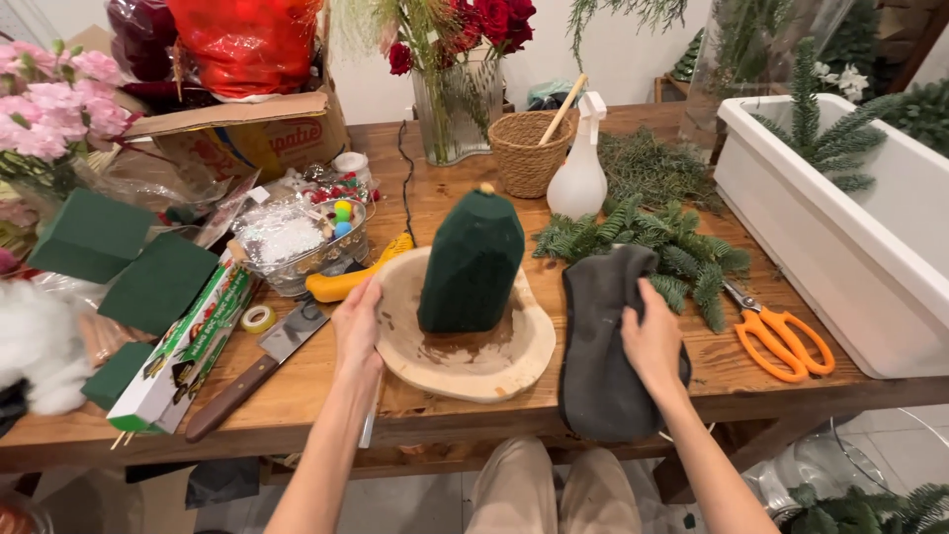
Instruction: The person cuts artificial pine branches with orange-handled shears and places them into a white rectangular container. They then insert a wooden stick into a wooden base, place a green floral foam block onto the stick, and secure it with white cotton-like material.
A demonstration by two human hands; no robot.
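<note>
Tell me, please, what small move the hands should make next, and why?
Probably lift the cloth to the bowl: the right hand presses on the cloth, the left hand steadies the bowl's rim, and damp-looking dark marks show on the wood around the green foam.

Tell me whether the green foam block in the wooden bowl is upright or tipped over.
Upright. The green foam block stands on its flat base inside the wooden bowl, narrow end up. The left hand touches the bowl's rim.

Both bare arms reach forward, hands apart.
Left hand [358, 321] lies flat with fingers [368, 293] extended forward; right hand [650, 339] rests palm down, fingers [633, 318] curled loosely.
</note>
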